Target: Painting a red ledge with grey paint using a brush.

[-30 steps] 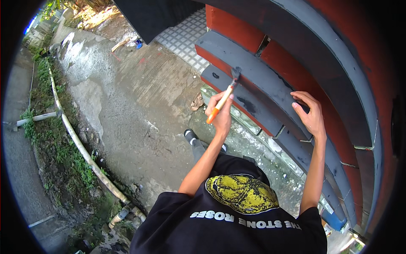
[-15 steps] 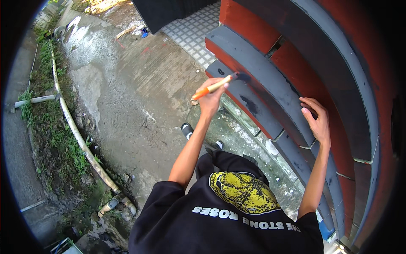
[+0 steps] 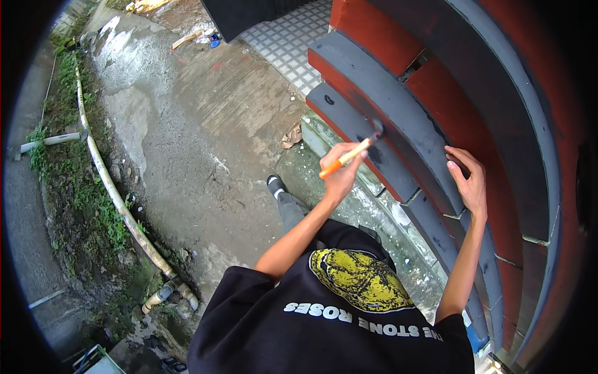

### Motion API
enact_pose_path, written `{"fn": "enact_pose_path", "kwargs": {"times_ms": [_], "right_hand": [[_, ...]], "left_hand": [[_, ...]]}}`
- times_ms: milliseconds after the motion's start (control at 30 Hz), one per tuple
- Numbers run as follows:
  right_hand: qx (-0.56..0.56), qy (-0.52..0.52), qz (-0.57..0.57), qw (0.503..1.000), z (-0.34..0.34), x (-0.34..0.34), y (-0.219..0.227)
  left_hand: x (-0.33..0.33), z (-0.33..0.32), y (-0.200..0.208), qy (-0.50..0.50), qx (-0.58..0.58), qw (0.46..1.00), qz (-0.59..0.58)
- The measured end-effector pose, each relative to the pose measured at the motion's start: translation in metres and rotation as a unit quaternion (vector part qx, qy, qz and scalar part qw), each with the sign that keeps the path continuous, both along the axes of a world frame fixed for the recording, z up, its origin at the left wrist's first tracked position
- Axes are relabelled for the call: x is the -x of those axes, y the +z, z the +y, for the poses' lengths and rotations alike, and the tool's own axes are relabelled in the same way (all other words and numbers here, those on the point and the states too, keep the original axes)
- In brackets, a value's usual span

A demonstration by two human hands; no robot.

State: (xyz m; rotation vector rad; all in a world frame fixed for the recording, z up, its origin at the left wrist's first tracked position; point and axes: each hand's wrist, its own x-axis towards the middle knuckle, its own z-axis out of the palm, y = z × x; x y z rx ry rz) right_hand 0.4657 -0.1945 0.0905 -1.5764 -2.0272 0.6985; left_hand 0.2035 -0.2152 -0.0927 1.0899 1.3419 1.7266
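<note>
A person seen from above, wearing a black T-shirt (image 3: 274,324) with a yellow print, leans over curved, stepped ledges that fill the right side of the frame.

Just right of the frame's centre, the left hand (image 3: 339,177) grasps a paintbrush (image 3: 346,159) by its cream and orange handle. The brush slants up to the right, its dark bristles near the dark, reddish face between two ledges; whether they touch it is hard to tell.

To the right of centre, the right hand (image 3: 471,184) has its fingers curved at the edge of the upper ledge (image 3: 386,84), which has a grey top and a red end. Something dark shows between thumb and fingers, and I cannot tell whether it is held or is only shadow.

The lower ledge (image 3: 342,115), also grey on top, carries blackish patches. A red wall (image 3: 445,100) rises behind the ledges.

Crumpled brown paper (image 3: 291,136) lies on the concrete ground (image 3: 193,168) left of the ledges. Checkered tiles (image 3: 286,43) show at upper centre. A long pale pipe (image 3: 112,193) runs down the left side beside green plants (image 3: 93,212).
</note>
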Motion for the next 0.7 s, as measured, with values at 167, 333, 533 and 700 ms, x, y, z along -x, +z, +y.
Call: {"fn": "enact_pose_path", "kwargs": {"times_ms": [167, 333, 533, 700], "right_hand": [[0.007, -0.015, -0.013, 1.000, -0.004, -0.003, 0.000], [0.009, 0.006, -0.023, 1.000, -0.001, 0.004, 0.001], [0.008, 0.004, -0.034, 0.999, -0.005, 0.002, 0.002], [0.013, 0.001, -0.042, 0.999, -0.004, 0.002, 0.003]], "left_hand": [[0.015, -0.012, 0.010, 0.018, 0.052, 0.995, -0.085], [0.014, 0.018, 0.011, 0.085, 0.075, 0.993, -0.023], [-0.002, -0.026, 0.009, -0.046, 0.063, 0.993, -0.086], [0.034, 0.023, 0.009, 0.116, 0.033, 0.976, -0.182]]}}
